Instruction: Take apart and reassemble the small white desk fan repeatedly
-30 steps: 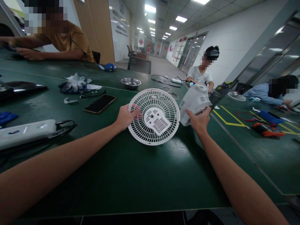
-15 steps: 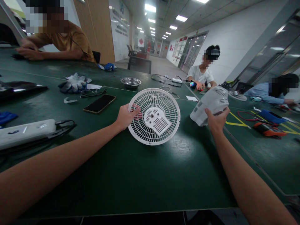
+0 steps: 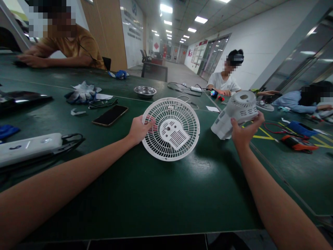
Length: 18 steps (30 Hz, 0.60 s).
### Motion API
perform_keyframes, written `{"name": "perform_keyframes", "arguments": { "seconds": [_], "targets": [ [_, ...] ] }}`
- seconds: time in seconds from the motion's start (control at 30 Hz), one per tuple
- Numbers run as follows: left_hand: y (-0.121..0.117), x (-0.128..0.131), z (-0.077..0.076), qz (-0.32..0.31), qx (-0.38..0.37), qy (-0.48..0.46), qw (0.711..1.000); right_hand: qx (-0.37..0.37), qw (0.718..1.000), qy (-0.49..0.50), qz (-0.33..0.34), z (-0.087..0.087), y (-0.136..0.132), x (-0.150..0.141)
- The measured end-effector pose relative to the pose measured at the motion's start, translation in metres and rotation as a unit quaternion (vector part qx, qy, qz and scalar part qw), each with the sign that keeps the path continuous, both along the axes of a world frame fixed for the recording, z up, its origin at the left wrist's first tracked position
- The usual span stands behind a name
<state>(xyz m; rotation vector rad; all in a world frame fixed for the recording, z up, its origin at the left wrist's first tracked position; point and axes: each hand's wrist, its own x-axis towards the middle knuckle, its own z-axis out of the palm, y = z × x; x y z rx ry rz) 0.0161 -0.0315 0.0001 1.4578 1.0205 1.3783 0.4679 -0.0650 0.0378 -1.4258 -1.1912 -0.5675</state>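
My left hand (image 3: 141,130) is closed on the left rim of a round white fan grille (image 3: 179,133), thumb over its slats. The grille is tilted up toward me above the green table, its vented middle plate showing. On the right, my right hand (image 3: 244,131) grips a white plastic fan housing (image 3: 238,107) from its near side. The housing leans to the right, its vented end with a round opening turned up. Its lower end is close to the table; whether it touches, I cannot tell.
A phone (image 3: 110,115), gloves (image 3: 82,93) and a white power strip (image 3: 31,147) lie on the left. A steel bowl (image 3: 145,91) stands behind the grille. An orange multimeter (image 3: 299,144) lies at right. Several people sit around the green table (image 3: 161,198).
The housing has turned in my right hand, so its round end opening now shows. My right hand has shifted slightly right. The grille and my left hand stay almost still.
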Motion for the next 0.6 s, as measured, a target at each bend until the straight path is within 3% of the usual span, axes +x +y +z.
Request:
{"name": "perform_keyframes", "arguments": {
  "seconds": [0.07, 0.17, 0.37, 0.5, 0.6],
  "targets": [
    [-0.001, 0.000, 0.001, -0.004, 0.001, 0.000, 1.000, 0.009, 1.000, -0.013, 0.005, 0.005, -0.006, -0.015],
    [0.000, 0.000, 0.000, -0.015, -0.001, -0.002, 1.000, -0.070, 0.995, 0.009, 0.063, 0.004, -0.011, -0.048],
    [0.004, 0.000, -0.004, -0.013, -0.002, -0.015, 1.000, -0.264, 0.949, 0.072, 0.157, -0.028, -0.007, -0.098],
    [0.004, -0.001, -0.004, -0.017, 0.000, -0.006, 1.000, -0.360, 0.921, 0.054, 0.140, -0.044, 0.002, -0.104],
    [0.004, -0.001, -0.003, -0.020, 0.001, -0.013, 1.000, -0.380, 0.919, 0.016, 0.108, -0.044, 0.004, -0.105]
  ]
}}
